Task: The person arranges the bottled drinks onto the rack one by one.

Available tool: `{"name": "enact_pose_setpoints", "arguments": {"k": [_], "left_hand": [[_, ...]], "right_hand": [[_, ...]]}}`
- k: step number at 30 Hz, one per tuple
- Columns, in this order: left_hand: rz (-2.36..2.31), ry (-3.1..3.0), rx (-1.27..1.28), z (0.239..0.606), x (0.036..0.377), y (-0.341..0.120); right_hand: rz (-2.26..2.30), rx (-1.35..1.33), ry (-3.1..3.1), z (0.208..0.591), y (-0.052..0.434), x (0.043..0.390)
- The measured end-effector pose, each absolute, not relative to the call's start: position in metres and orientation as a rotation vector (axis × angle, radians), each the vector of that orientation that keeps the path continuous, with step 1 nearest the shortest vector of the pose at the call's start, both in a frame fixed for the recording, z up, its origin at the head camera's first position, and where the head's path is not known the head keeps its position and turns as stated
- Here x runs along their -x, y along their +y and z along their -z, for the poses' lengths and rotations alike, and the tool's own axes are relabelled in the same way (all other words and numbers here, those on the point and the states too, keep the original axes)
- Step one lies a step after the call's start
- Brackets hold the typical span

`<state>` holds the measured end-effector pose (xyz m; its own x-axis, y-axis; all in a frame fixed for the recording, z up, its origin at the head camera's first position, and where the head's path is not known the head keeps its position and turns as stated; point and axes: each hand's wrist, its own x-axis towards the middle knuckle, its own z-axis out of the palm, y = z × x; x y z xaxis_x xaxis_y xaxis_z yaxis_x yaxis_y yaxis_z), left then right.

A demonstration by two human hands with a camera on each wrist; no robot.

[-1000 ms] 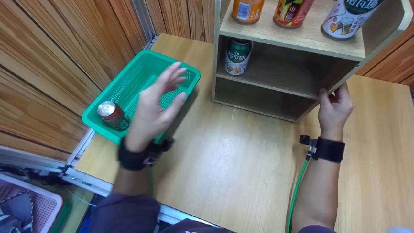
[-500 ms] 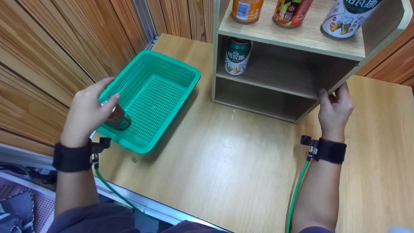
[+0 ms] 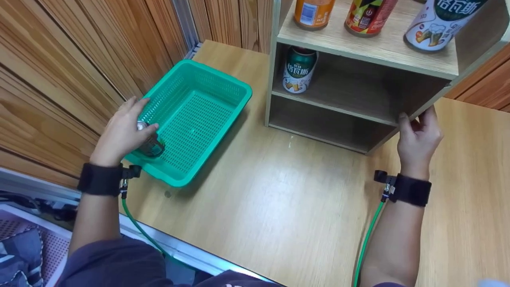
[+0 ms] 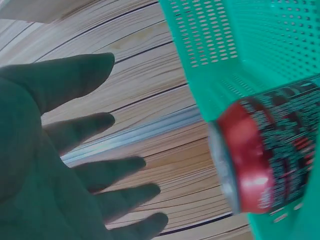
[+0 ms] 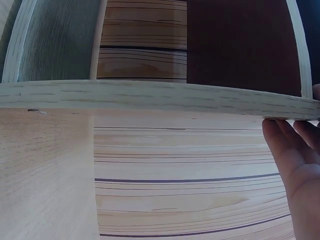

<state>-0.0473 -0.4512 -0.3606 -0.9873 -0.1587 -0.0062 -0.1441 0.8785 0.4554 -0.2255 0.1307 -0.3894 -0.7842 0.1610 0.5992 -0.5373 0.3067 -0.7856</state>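
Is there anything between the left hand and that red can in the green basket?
Nothing visible: the left hand is right at the red drink can in the green plastic basket.

Two hands are in view: the left hand (image 3: 121, 135) at the left of the frame and the right hand (image 3: 418, 137) at the right. One green basket (image 3: 223, 115) sits at centre left. One wooden shelf unit (image 3: 378, 52) fills the upper right. Five cans are visible: one red can (image 3: 151, 144) in the basket, one green can (image 3: 299, 71) on the middle shelf, and three cans along the top edge, an orange can (image 3: 312, 12), a red and yellow can (image 3: 368, 18) and a white can (image 3: 440, 24).
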Motion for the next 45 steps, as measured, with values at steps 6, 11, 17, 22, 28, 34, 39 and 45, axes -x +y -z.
{"name": "enact_pose_setpoints", "arguments": {"k": [6,11,17,22,28,34,39,45], "left_hand": [[0.725,-3.152,-0.341,0.372,0.048,-0.461],[0.756,-3.242,-0.377,0.374,0.052,-0.465],[0.795,-3.273,-0.317,0.371,0.058,-0.469],[0.821,-3.316,-0.371,0.369,0.055,-0.472],[0.816,-3.282,-0.428,0.372,0.054,-0.476],[0.737,-3.193,-0.450,0.376,0.051,-0.480],[0.635,-3.094,-0.470,0.371,0.047,-0.476],[0.515,-2.976,-0.495,0.342,0.040,-0.458]], "right_hand": [[-1.540,-0.324,-2.007,0.392,0.129,0.225],[-1.540,-0.328,-2.005,0.397,0.134,0.231],[-1.499,-0.355,-1.983,0.402,0.140,0.239],[-1.517,-0.371,-1.982,0.396,0.136,0.231],[-1.539,-0.338,-1.992,0.390,0.134,0.224],[-1.548,-0.343,-2.010,0.390,0.134,0.225],[-1.551,-0.336,-2.021,0.391,0.134,0.224],[-1.550,-0.333,-2.010,0.388,0.134,0.225]]}}
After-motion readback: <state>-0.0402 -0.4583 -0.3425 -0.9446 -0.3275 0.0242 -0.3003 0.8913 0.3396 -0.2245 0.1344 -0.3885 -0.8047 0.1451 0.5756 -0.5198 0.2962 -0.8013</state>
